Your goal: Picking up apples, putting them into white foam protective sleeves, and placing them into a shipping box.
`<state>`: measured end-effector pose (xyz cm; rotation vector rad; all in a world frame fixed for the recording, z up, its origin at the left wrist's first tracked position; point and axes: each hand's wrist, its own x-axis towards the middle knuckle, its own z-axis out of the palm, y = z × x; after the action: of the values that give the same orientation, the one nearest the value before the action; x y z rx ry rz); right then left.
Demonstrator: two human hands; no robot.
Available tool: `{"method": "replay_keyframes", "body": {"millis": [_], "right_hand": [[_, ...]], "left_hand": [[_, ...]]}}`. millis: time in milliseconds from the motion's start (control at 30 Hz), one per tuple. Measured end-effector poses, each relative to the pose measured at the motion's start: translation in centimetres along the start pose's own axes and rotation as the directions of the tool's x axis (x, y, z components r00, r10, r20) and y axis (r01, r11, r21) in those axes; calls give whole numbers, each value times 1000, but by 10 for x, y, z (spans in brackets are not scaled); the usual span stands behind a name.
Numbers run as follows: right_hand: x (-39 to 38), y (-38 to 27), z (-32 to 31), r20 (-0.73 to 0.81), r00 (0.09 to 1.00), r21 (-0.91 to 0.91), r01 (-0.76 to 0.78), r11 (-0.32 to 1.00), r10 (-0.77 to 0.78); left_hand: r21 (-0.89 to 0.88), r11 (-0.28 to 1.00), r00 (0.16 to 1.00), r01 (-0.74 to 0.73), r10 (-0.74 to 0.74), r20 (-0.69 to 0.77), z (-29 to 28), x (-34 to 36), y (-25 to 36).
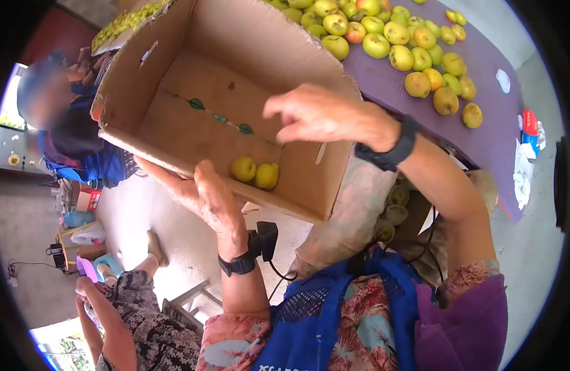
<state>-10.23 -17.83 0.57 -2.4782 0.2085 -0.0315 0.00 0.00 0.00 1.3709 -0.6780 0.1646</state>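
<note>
A cardboard box (pixel 198 43) is tilted toward me in the centre, with two yellow apples (pixel 254 174) lying by its lower wall and a green-marked strip on its bottom. My left hand (pixel 201 198) grips the box’s near wall at the lower left, fingers partly hidden. Over the box’s interior, toward its right side, my right hand (pixel 309 117) is slightly blurred, with thumb and fingers apart and nothing in them.
A purple-topped table (pixel 495 154) holds many loose apples (pixel 402 55) behind and right of the box. More apples (pixel 390 216) sit below at right. A blue-clad person (pixel 87 142) is at upper left, a seated person (pixel 143 315) at lower left. Assorted containers (pixel 87 235) line the left.
</note>
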Motion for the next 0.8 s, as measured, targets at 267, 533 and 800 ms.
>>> {"method": "replay_keyframes", "body": {"millis": [267, 533, 800], "right_hand": [[79, 0, 89, 269, 953, -209, -81, 974, 137], [123, 26, 208, 86, 995, -213, 73, 974, -56], [119, 29, 200, 185, 978, -94, -81, 992, 97]], "left_hand": [[-37, 999, 999, -37, 37, 0, 3, 1, -3], [154, 987, 999, 45, -47, 4, 9, -19, 24], [109, 987, 992, 115, -108, -67, 14, -19, 25]]}}
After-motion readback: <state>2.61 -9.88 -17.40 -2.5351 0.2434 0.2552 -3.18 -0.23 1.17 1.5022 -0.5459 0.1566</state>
